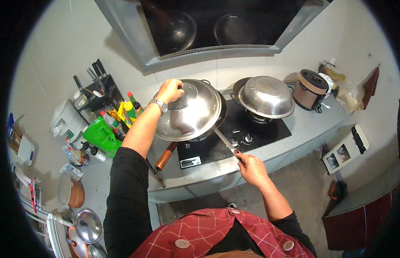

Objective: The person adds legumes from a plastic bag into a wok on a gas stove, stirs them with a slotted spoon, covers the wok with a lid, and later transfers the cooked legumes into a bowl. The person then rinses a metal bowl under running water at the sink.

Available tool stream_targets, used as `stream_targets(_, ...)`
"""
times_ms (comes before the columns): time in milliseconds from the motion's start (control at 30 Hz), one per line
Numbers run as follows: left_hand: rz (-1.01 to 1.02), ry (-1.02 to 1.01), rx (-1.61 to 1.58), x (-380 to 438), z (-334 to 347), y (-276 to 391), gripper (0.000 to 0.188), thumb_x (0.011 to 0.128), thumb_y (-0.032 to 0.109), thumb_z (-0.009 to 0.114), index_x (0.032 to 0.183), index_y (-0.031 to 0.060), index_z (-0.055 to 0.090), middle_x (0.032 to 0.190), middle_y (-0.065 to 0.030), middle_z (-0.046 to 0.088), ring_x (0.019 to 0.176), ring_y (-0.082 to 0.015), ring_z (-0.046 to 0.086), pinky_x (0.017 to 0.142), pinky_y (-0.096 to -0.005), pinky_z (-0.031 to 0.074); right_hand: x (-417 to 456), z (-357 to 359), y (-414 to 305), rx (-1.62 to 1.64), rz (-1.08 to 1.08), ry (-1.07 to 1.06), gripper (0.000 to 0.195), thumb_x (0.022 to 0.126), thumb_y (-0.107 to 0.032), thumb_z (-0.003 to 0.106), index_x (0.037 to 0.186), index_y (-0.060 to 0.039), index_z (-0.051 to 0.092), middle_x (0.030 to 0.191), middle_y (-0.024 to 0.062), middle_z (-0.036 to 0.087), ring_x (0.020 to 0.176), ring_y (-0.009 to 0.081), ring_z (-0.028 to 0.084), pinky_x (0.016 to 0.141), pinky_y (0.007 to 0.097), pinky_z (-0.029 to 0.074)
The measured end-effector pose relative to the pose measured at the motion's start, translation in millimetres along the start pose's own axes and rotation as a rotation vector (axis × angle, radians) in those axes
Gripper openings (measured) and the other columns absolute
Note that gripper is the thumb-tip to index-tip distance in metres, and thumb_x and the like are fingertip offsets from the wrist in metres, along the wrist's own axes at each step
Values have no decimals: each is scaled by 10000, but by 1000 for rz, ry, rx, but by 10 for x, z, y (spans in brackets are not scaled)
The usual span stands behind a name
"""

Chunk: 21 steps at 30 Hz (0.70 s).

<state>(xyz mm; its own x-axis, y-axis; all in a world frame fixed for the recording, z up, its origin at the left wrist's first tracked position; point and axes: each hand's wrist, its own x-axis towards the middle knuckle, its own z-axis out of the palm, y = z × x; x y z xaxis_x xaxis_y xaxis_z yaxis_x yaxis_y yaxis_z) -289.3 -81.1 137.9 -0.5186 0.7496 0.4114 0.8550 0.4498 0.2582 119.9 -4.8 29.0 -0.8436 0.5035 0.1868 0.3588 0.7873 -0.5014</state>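
My left hand [170, 92], with a metal watch on the wrist, grips the dark knob of a large domed steel lid [200, 113]. The lid covers most of a dark wok [223, 111] on the left burner of the black gas hob [213, 151]. My right hand [250, 166] is closed around the end of a long metal utensil handle [224, 139], whose other end is hidden under the lid. A wooden handle [166, 156] sticks out at the lower left of the lid. Whatever is inside the wok is hidden.
A steel basin [266, 96] sits upside down over the right burner. An electric cooker [310, 88] stands farther right. Sauce bottles [130, 111], a green bag [103, 137] and a knife rack [105, 87] crowd the left corner. A range hood [213, 53] hangs above the hob.
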Motion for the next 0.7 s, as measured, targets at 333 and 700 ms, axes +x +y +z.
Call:
stream_targets(333,-82,8,-76,248,434,-148,306,732,176,756,1020,78,717,1026,-160,691,1010,-299,649,888,-389,502,301,62,-210,-79,-26,-18,370,822,-129,600,1191,-138,627,820,230,655,753,405,653,698,507,523)
stream_targets(700,-73,22,-176,446,334,8,295,737,178,731,1006,58,717,1003,-168,696,961,-298,670,848,-381,521,1067,848,-23,126,-12,203,390,856,-148,600,1245,-111,588,886,232,650,805,419,645,741,494,518)
